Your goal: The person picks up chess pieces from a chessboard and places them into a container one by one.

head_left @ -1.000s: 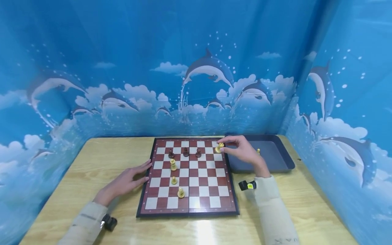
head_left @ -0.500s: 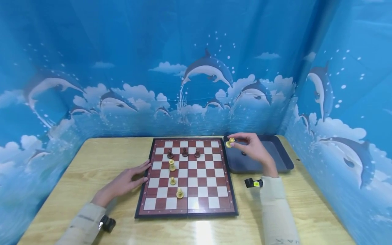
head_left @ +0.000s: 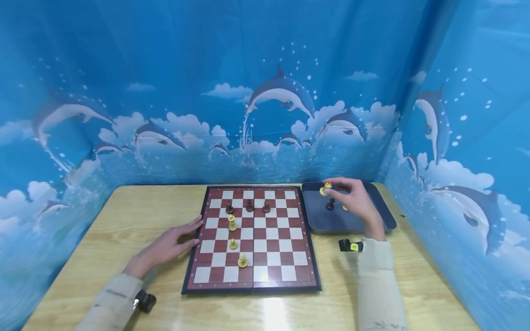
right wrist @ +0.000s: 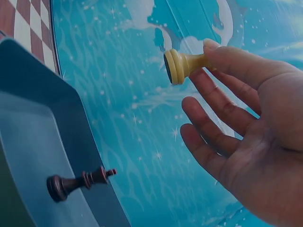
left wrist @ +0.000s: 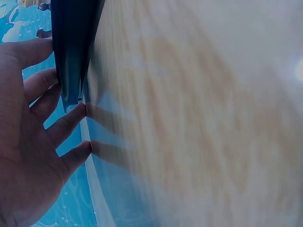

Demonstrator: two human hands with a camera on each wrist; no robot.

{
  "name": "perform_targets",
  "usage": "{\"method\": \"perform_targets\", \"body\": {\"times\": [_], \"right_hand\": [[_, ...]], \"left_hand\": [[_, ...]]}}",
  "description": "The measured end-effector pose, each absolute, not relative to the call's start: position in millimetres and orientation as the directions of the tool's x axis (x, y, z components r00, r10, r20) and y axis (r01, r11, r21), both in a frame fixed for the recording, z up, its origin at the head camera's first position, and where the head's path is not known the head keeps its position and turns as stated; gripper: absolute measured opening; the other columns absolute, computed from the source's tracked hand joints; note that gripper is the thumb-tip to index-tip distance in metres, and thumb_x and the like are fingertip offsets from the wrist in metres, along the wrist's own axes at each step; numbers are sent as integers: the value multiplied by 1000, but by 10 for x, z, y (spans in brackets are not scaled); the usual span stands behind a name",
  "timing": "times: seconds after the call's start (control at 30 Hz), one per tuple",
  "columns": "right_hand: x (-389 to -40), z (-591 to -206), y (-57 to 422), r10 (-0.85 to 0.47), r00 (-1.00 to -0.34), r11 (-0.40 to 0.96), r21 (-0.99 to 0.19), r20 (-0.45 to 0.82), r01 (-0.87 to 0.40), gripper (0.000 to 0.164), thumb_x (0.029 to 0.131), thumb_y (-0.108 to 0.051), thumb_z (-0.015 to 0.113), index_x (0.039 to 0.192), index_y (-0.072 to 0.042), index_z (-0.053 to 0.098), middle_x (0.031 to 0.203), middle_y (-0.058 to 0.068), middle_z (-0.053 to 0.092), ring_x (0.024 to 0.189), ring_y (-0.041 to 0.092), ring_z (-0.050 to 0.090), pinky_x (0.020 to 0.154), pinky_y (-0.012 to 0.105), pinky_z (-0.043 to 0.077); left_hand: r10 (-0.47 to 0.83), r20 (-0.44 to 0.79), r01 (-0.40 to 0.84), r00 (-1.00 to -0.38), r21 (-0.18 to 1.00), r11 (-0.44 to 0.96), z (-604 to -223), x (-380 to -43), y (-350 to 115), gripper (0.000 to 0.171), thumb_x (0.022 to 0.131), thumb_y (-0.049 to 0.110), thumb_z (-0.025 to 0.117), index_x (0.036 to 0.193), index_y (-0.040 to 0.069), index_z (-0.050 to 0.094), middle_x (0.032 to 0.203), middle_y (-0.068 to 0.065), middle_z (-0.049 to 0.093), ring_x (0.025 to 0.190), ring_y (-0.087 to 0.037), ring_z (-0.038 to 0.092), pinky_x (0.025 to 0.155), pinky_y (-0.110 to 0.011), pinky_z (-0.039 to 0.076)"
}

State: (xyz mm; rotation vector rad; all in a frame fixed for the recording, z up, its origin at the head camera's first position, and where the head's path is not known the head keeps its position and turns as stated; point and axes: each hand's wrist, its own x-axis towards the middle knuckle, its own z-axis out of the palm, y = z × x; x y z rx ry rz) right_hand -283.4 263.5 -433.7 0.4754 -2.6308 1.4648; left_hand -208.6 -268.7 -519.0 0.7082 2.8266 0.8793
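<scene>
My right hand pinches a pale yellow chess piece by its upper part, between thumb and fingertips, above the grey tray. The piece's top is hidden by the fingers in the right wrist view; its round base shows. Below it in the tray, a dark chess king stands upright, and a yellow piece shows partly behind the hand. My left hand lies with fingers extended, fingertips at the left edge of the chessboard. In the left wrist view, the fingers reach the board's dark side.
Three dark pieces stand in a row toward the board's far side, among them a dark piece. Nearer stand a tall yellow piece and two yellow pawns. The tray adjoins the board's right edge. A dolphin-print curtain encloses the wooden table.
My right hand has carried the yellow piece rightward, from over the board's far right corner to above the tray. The dark king in the tray has come into sight. My left hand stays put.
</scene>
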Motion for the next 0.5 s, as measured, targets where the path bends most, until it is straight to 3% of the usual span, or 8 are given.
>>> {"method": "perform_targets", "body": {"times": [0.23,0.5], "right_hand": [[-2868,-4388,2736,-168,-954,543,-784,249,-300,35,97,-28,72,126,-9,71,124,15,71,114,34,66,84,32,57],[-2874,-4490,2908,-104,-972,576,-784,212,-232,40,98,-31,69,130,-6,68,129,19,68,117,36,64,95,54,55]], "left_hand": [[464,45,409,-885,553,726,-5185,-2090,-2693,63,104,42,57,155,9,41,164,-15,32,144,-48,37,115,-64,34],[453,28,390,-891,557,733,-5171,-2090,-2677,64,103,43,57,156,11,40,164,-14,32,144,-47,37,115,-65,35]]}}
